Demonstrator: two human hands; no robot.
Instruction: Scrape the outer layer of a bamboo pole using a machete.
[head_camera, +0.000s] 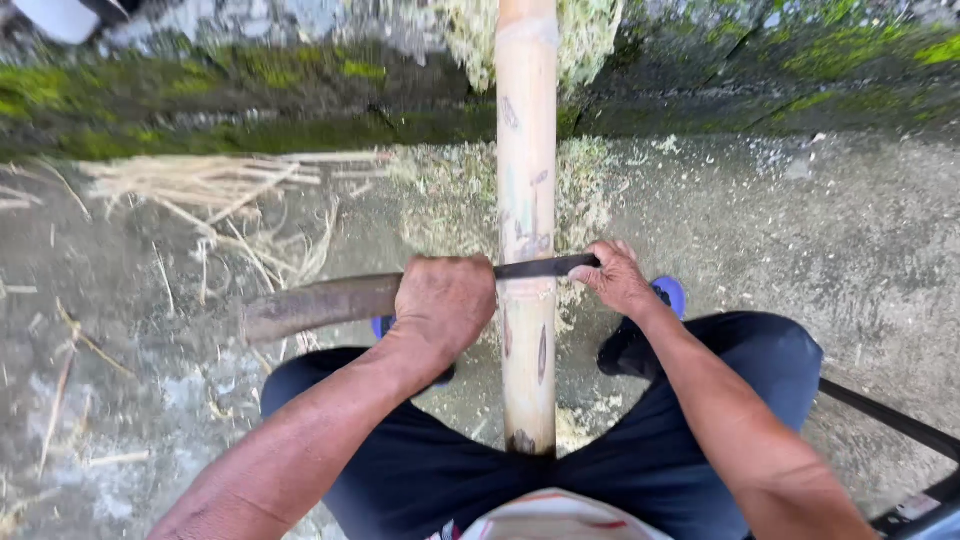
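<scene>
Gripping a long blade (540, 267) laid across an upright bamboo pole (527, 200).

Left hand (443, 300) closed round the wooden handle (320, 305); right hand (615, 277) pinching the blade tip. Pole stands between the knees; bare concrete floor (800, 230) lies either side, mossy wall edge (250, 100) beyond.

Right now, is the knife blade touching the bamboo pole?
Touching. The head view shows the dark blade lying straight across the bamboo pole with no gap, the left hand on the wooden handle and the right hand pressing the blade tip.
</scene>
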